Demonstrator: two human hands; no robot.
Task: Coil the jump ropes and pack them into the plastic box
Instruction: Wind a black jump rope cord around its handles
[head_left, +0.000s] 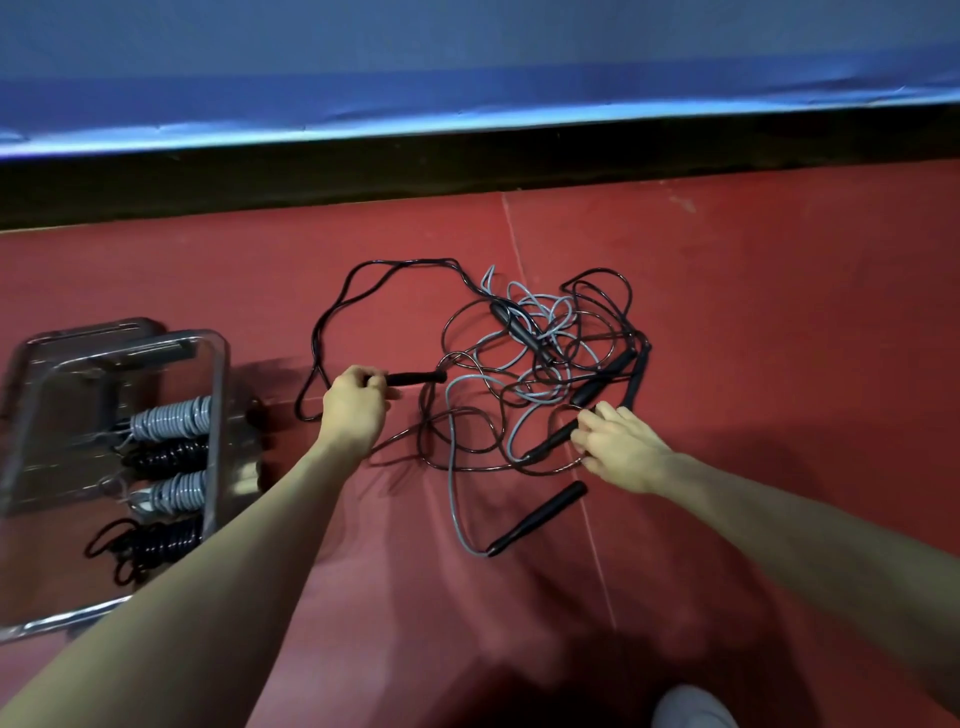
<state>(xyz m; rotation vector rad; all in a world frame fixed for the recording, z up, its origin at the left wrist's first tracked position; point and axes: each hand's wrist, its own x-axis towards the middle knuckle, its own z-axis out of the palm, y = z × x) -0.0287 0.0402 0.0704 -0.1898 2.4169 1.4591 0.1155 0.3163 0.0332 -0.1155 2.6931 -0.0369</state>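
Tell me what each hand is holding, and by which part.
The left hand is closed on one end of a black handle. The right hand touches another black handle, but whether it grips it cannot be told.

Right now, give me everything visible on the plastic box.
The plastic box is clear, rectangular, with rounded corners and a thick rim, sitting open on the red floor left of the loose rope tangle. A clear lid appears to lie behind or under it. Inside, four coiled ropes lie in a row, alternating grey and black: grey coil farthest, black coil nearest. The left forearm passes close by its near corner; neither hand touches it.
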